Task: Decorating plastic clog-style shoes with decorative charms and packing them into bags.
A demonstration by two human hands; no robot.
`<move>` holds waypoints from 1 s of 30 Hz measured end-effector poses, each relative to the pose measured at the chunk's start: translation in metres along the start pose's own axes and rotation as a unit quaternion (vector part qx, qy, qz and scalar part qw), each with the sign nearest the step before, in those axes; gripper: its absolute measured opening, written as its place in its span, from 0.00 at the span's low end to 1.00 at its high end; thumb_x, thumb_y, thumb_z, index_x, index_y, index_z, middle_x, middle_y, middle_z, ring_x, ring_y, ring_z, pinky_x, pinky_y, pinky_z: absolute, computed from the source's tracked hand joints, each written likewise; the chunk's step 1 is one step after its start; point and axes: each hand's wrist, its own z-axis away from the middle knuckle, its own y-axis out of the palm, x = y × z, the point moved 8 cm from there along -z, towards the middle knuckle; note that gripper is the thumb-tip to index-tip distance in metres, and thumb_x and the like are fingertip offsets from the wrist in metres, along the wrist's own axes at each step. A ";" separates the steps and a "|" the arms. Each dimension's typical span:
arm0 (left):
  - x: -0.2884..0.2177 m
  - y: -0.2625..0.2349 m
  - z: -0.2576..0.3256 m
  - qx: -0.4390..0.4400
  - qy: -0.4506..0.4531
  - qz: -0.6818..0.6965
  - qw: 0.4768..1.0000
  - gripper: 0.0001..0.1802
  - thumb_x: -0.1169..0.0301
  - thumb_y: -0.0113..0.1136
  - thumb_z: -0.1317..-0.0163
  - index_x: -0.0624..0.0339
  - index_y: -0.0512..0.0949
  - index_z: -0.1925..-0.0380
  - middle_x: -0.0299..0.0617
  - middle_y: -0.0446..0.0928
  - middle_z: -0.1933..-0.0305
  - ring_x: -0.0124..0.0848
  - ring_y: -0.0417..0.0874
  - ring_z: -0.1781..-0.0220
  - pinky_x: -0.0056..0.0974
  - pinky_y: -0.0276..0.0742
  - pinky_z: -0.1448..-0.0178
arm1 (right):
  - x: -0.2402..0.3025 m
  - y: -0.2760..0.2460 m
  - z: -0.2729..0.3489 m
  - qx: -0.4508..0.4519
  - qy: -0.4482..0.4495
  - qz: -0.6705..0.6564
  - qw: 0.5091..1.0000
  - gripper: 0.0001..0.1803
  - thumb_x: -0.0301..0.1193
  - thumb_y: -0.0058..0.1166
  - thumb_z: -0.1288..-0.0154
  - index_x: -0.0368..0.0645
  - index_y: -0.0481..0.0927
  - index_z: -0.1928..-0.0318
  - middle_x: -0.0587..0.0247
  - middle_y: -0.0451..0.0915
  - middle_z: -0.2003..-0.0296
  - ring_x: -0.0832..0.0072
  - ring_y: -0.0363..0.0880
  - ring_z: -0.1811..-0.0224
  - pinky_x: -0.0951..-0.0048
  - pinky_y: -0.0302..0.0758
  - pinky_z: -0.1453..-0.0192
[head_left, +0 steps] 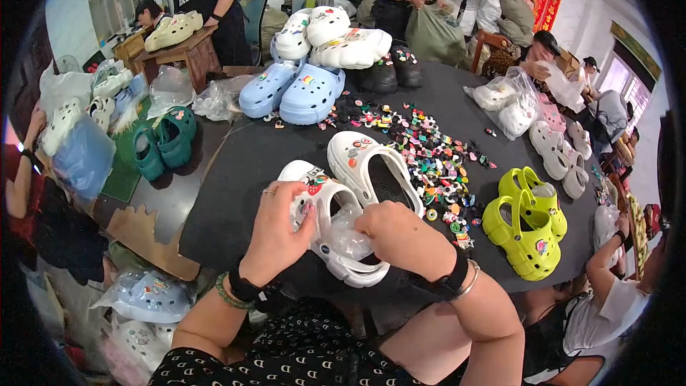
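Head view: a white clog (325, 232) is seen at the near edge of the black table (236, 171), with a second white clog (375, 168) touching it just behind. The left hand (275, 232) is wrapped around the nearer clog's left side, fingers curled over its upper. The right hand (389, 232) is closed, pressing crumpled clear plastic (346, 236) into the clog's opening. Small coloured charms (429, 157) are scattered beyond, and a lime-green pair (529, 221) is set to the right.

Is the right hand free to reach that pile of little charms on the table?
Probably not straight away: the right hand is busy on the white clog, though the charms lie just beyond, unobstructed.
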 end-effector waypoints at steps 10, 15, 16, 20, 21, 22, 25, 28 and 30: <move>0.011 0.010 0.010 -0.025 0.074 -0.021 0.997 0.35 0.62 0.69 0.45 0.65 0.67 0.40 0.60 0.69 0.39 0.57 0.71 0.38 0.53 0.65 0.37 | 0.000 -0.002 -0.028 -0.044 0.048 -0.034 0.997 0.04 0.18 0.53 0.54 0.33 0.76 0.74 0.43 0.80 0.75 0.49 0.82 0.68 0.55 0.79 0.63; 0.002 0.015 0.013 0.000 0.060 -0.044 0.997 0.41 0.57 0.71 0.48 0.64 0.66 0.38 0.59 0.68 0.37 0.57 0.69 0.36 0.55 0.61 0.34 | 0.002 0.004 -0.043 -0.100 0.065 0.095 0.988 0.10 0.22 0.55 0.49 0.36 0.70 0.65 0.46 0.79 0.71 0.51 0.82 0.68 0.55 0.78 0.66; 0.002 0.014 0.015 -0.007 0.059 -0.062 0.996 0.43 0.55 0.72 0.49 0.63 0.65 0.37 0.59 0.67 0.37 0.57 0.68 0.35 0.55 0.59 0.33 | 0.010 0.001 -0.047 -0.112 0.043 0.162 0.979 0.10 0.23 0.55 0.46 0.38 0.70 0.62 0.49 0.79 0.68 0.55 0.83 0.67 0.57 0.80 0.68; 0.006 0.013 0.016 -0.018 0.048 -0.058 0.997 0.46 0.54 0.72 0.50 0.64 0.64 0.35 0.59 0.67 0.36 0.57 0.67 0.33 0.56 0.57 0.32 | 0.038 -0.031 -0.050 -0.202 -0.081 0.266 0.939 0.18 0.26 0.54 0.47 0.42 0.72 0.53 0.55 0.72 0.60 0.58 0.73 0.52 0.61 0.71 0.48; 0.007 0.014 0.016 -0.018 0.046 -0.051 0.997 0.47 0.54 0.73 0.50 0.64 0.63 0.35 0.59 0.67 0.36 0.58 0.66 0.32 0.56 0.57 0.32 | 0.037 -0.023 -0.054 -0.164 -0.107 0.234 0.952 0.20 0.25 0.54 0.47 0.42 0.71 0.50 0.56 0.72 0.61 0.59 0.74 0.54 0.61 0.73 0.50; 0.007 0.015 0.015 -0.016 0.048 -0.043 0.998 0.48 0.55 0.74 0.51 0.64 0.61 0.34 0.60 0.67 0.36 0.58 0.66 0.32 0.56 0.57 0.32 | 0.033 -0.015 -0.056 -0.127 -0.128 0.204 0.962 0.23 0.24 0.54 0.47 0.41 0.71 0.48 0.56 0.71 0.62 0.59 0.75 0.55 0.61 0.74 0.52; 0.005 0.016 0.011 0.003 0.030 -0.016 0.999 0.50 0.55 0.75 0.52 0.64 0.60 0.34 0.60 0.67 0.36 0.58 0.66 0.32 0.56 0.57 0.32 | 0.018 0.000 -0.066 -0.052 -0.080 0.154 0.983 0.21 0.22 0.55 0.46 0.38 0.70 0.50 0.54 0.72 0.62 0.59 0.80 0.61 0.64 0.79 0.61; 0.004 0.016 0.013 -0.006 0.042 -0.023 0.999 0.51 0.55 0.75 0.53 0.65 0.59 0.34 0.65 0.64 0.35 0.61 0.65 0.33 0.58 0.57 0.33 | 0.014 0.005 -0.072 -0.022 -0.061 0.165 0.984 0.20 0.22 0.55 0.46 0.37 0.70 0.51 0.53 0.72 0.61 0.59 0.82 0.63 0.65 0.81 0.64; 0.007 0.015 0.016 -0.008 0.025 -0.004 1.000 0.53 0.55 0.75 0.53 0.65 0.56 0.33 0.69 0.60 0.34 0.64 0.61 0.31 0.59 0.55 0.31 | 0.015 0.003 -0.070 -0.026 -0.064 0.163 0.984 0.19 0.22 0.55 0.46 0.36 0.70 0.51 0.52 0.72 0.61 0.58 0.82 0.63 0.66 0.81 0.65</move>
